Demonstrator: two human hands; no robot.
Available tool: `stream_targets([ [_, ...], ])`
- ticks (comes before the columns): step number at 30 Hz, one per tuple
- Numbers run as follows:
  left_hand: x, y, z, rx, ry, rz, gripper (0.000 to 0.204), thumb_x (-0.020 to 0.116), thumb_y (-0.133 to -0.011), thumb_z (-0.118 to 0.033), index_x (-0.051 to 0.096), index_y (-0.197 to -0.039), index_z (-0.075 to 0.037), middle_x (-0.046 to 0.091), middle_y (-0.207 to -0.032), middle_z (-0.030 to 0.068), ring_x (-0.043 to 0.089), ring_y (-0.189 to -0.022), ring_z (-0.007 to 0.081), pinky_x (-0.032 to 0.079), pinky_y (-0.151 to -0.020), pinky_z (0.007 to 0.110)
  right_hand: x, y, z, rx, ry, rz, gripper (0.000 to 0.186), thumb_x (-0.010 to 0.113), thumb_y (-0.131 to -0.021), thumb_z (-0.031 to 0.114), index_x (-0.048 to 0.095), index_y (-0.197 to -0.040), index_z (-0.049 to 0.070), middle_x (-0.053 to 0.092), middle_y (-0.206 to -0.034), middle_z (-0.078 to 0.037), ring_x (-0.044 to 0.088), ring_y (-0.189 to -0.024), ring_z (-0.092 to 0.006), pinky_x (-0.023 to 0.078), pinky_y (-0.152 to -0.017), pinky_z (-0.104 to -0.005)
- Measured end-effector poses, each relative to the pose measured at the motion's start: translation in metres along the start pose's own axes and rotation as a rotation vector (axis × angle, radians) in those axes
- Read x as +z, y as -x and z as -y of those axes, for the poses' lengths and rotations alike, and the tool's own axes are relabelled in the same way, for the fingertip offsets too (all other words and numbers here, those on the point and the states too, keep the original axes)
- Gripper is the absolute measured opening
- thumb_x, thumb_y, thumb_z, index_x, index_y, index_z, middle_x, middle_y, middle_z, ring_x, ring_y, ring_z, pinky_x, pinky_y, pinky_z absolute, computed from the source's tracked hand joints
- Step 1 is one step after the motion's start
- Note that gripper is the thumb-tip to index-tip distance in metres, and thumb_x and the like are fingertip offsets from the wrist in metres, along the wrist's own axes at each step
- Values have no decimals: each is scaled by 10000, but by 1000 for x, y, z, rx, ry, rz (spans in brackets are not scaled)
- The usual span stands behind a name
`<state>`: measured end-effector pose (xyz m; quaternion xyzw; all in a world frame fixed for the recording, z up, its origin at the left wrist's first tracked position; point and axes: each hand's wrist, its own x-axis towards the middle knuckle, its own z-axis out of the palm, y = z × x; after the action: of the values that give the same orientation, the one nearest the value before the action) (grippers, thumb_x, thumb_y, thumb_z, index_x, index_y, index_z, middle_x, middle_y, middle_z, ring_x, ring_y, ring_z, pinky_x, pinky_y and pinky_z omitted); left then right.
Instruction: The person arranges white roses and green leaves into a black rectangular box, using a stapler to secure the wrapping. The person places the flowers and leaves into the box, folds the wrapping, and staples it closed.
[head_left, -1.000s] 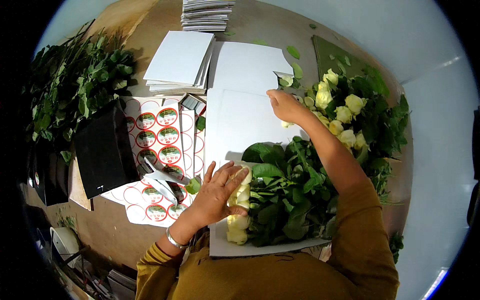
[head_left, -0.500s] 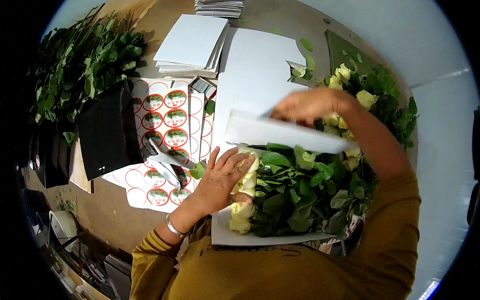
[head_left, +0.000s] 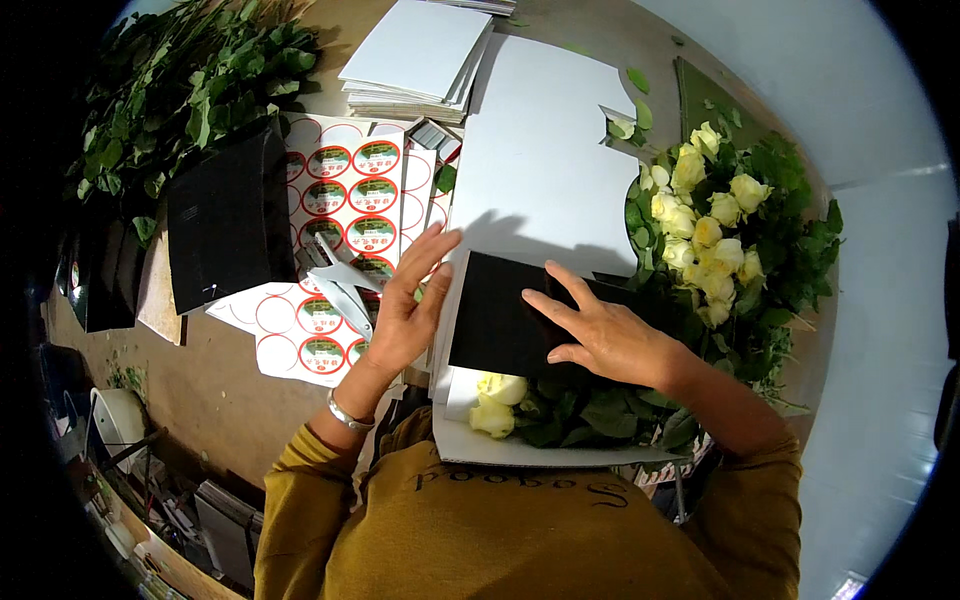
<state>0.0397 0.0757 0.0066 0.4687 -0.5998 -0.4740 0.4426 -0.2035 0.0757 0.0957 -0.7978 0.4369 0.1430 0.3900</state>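
Observation:
My right hand lies with fingers spread on a black rectangular sheet. The sheet covers most of a bunch of pale yellow roses; two rose heads and some dark green leaves show below its near edge. These roses rest on white cardboard close to my body. Just left of the black sheet, my left hand is raised with its fingers apart, holding nothing. A silver bangle circles the left wrist.
More yellow roses lie at the right. A large white cardboard sheet and a stack of white boards are farther back. To the left are round-label sheets, a white-handled tool, a black box-like piece and leafy stems.
My right hand has brought the pale sheet down over the roses, and its black face now shows. The hand has opened flat on it. My left hand has come off the rose heads.

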Motion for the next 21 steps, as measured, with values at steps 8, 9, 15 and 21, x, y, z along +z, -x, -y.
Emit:
stream_targets([
  [8, 30, -33, -25, 339, -684, 582, 911, 693, -683, -472, 310, -1376, -22, 424, -1337, 169, 365, -1265, 315, 266, -1058, 419, 0, 42, 2, -117, -48, 16, 665, 628, -844, 260, 301, -1375, 31, 242, -1412, -252, 399, -1231, -393, 383, -998, -428],
  [9, 28, -34, -28, 321, -725, 608, 913, 688, -680, -485, 316, -1371, -16, 430, -1331, 165, 375, -1256, 309, 272, -1050, 412, -9, 54, 8, -141, -98, 135, 654, 622, -849, 257, 307, -1372, 22, 276, -1402, -248, 379, -1248, -391, 369, -1012, -420],
  [15, 30, -40, -33, 237, -736, 709, 855, 730, -652, -447, 394, -1302, -5, 475, -1282, 141, 411, -1226, 281, 274, -1034, 391, -2, 66, 45, -180, -366, 477, 570, 587, -858, 243, 379, -1335, 10, 478, -1278, -186, 459, -1187, -301, 385, -976, -373],
  [21, 30, -40, -30, 229, -707, 710, 809, 761, -632, -411, 437, -1253, -6, 507, -1231, 125, 431, -1200, 274, 279, -1022, 382, -8, 64, 68, -116, -368, 332, 438, 606, -853, 260, 513, -1231, 59, 572, -1119, -143, 560, -1036, -267, 435, -896, -356],
])
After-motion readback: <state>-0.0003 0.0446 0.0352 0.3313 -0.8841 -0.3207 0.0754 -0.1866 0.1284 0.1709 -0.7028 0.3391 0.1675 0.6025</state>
